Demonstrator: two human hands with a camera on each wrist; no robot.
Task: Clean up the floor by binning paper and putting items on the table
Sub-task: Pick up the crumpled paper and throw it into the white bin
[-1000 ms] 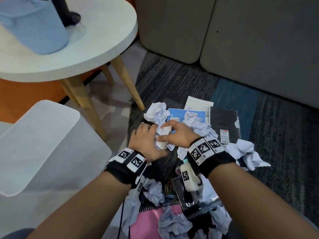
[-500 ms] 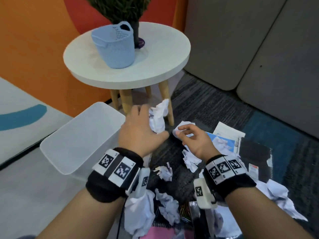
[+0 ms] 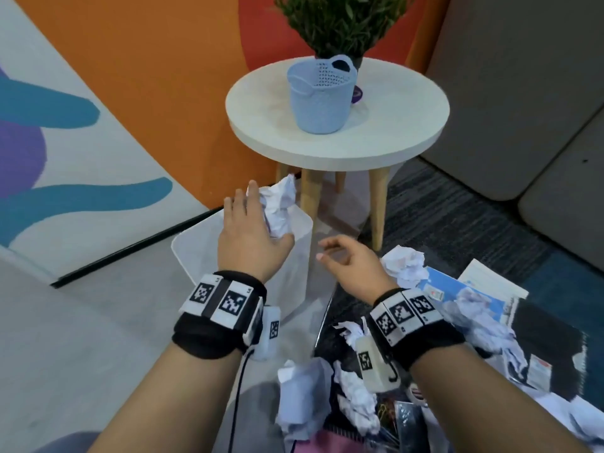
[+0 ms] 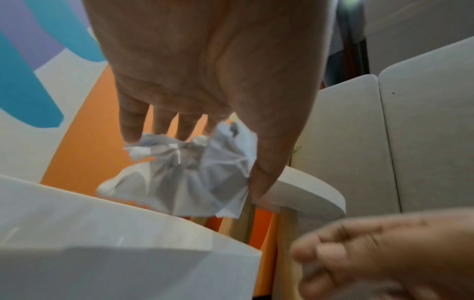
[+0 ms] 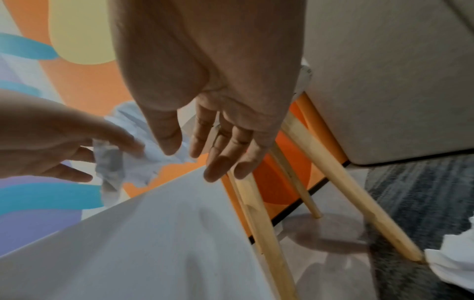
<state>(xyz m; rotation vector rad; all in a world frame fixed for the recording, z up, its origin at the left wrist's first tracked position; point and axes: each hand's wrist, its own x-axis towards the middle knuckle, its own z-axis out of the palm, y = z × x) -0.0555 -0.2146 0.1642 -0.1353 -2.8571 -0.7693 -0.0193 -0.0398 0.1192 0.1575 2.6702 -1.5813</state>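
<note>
My left hand [image 3: 266,217] holds a ball of crumpled white paper [image 3: 277,207] between thumb and spread fingertips, right above the white translucent bin [image 3: 196,232]. The left wrist view shows the same paper [image 4: 184,178] hanging over the bin's rim [image 4: 102,223]. To its right, my right hand [image 3: 327,251] hovers beside the bin with relaxed fingers and nothing in it; its fingers [image 5: 220,158] point at the bin's corner. More crumpled paper [image 3: 405,263] lies on the dark carpet, along with a blue booklet [image 3: 441,289] and a black notebook [image 3: 549,348].
A round white table [image 3: 327,142] on wooden legs stands just behind the bin, with a blue basket [image 3: 322,96] and a potted plant [image 3: 340,24] on it. A grey sofa [image 3: 523,93] is at the right. Paper balls [image 3: 356,397] and a pink notebook [image 3: 333,443] lie near me.
Both hands rose from the floor pile. My left hand carried the crumpled paper leftward and up over the bin. My right hand let go of its paper and is now empty.
</note>
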